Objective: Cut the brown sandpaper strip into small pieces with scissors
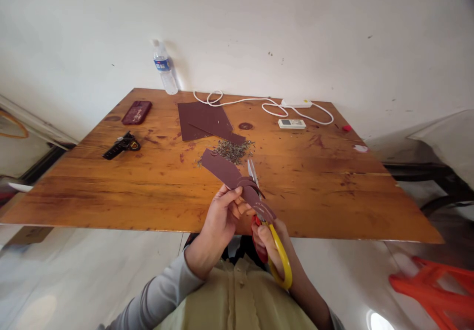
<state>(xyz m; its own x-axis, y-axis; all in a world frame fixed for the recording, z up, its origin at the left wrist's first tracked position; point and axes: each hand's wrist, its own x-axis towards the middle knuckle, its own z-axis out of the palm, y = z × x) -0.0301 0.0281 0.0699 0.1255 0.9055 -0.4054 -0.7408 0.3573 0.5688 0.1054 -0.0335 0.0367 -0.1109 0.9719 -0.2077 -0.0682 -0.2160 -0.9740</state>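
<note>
My left hand pinches a brown strip that looks like sandpaper or stiff card, held above the table's near edge. A narrow curled piece bends up from the strip beside my thumb. My right hand grips scissors with one yellow and one red handle. The scissor blades point away from me, partly hidden behind the brown strip, with their tips showing beyond it. Just past the strip lies a loose pile of small dark shreds. Larger brown sheets rest behind that pile.
On the wooden table are a dark red phone-like case, a black strap-like object, a water bottle, a white remote and a white power strip with its cord. An orange stool stands at right.
</note>
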